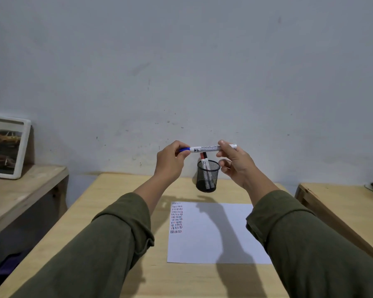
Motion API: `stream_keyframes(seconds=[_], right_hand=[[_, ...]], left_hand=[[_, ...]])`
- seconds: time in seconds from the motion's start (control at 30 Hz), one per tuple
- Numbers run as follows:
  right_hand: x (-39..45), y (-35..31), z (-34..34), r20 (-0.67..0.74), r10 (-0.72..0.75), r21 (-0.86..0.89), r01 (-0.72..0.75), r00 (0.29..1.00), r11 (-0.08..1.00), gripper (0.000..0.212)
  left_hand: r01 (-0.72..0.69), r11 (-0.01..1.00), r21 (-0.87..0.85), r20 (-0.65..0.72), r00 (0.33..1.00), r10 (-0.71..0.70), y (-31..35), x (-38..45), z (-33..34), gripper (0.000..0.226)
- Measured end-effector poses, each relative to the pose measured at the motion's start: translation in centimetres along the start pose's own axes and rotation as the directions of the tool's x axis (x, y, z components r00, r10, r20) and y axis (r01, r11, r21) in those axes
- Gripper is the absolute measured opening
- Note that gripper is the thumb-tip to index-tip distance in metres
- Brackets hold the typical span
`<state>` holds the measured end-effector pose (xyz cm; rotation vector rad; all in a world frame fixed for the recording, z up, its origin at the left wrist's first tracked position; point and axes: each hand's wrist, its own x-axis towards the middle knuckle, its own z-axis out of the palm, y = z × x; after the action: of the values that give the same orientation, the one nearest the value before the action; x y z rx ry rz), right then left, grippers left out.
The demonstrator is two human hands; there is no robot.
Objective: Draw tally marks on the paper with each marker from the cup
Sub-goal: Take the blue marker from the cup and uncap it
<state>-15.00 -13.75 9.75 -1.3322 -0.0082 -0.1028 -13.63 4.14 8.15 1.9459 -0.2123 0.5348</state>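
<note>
I hold a white marker with a blue cap (pixel 209 148) level in the air, above the black mesh cup (pixel 207 179). My left hand (pixel 171 161) pinches the blue cap end. My right hand (pixel 235 162) grips the white barrel near its other end. In the cup stand two more markers (pixel 206 166), one with a red cap and one with a dark cap. The white paper (pixel 215 233) lies on the wooden table (pixel 121 211) in front of the cup. Rows of red, blue and black tally marks (pixel 177 218) fill its left edge.
A lower wooden shelf (pixel 26 186) stands to the left with a framed picture (pixel 5 147) leaning on the wall. Another wooden table (pixel 342 203) stands to the right. A grey wall runs behind the cup.
</note>
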Motion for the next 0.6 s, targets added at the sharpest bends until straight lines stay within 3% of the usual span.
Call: stream_keyframes(seconds=[0.33,0.6], right_hand=[[1.4,1.4,0.9,0.126,0.094,0.064,-0.102,0.988,0.993,0.023],[2.1,1.8,1.1,0.143,0.031,0.126,-0.050,0.989,0.991,0.016]], left_hand=[[-0.012,0.999,-0.036,0.042,0.999,0.014,-1.1,0.5,1.4,0.014],[-0.013,0.998,-0.065,0.074,0.997,0.018,-1.0,0.6,2.3,0.017]])
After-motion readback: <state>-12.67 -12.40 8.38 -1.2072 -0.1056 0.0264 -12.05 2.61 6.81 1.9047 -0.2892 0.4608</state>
